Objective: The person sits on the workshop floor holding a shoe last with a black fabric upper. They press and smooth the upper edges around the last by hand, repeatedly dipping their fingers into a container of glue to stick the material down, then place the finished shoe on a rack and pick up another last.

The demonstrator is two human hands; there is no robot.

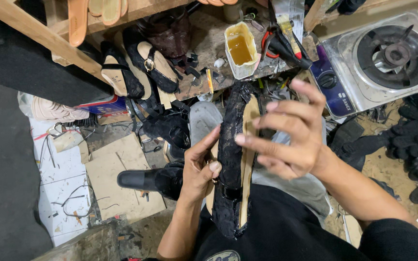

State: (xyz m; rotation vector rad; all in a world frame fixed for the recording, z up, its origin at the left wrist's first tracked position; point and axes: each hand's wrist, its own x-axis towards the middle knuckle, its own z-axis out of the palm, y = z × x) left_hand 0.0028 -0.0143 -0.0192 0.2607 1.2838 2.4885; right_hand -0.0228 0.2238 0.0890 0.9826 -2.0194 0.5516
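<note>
Lace upper (229, 145) already sits wrapped over one side of the tan insole (248, 145) at frame centre, held edge-up over the lap. Judgement: lasting is mid-way; the insole's other long edge looks bare, glue state unclear. Left hand (200, 166) pinches the lace edge low on the shoe, thumb against fingers. Right hand (291, 133) is spread, fingertips (240, 139) touching the insole face. Glue pot (240, 48) and brush (289, 31) stand on the worktop (204, 48), upper centre, well apart from both hands.
</note>
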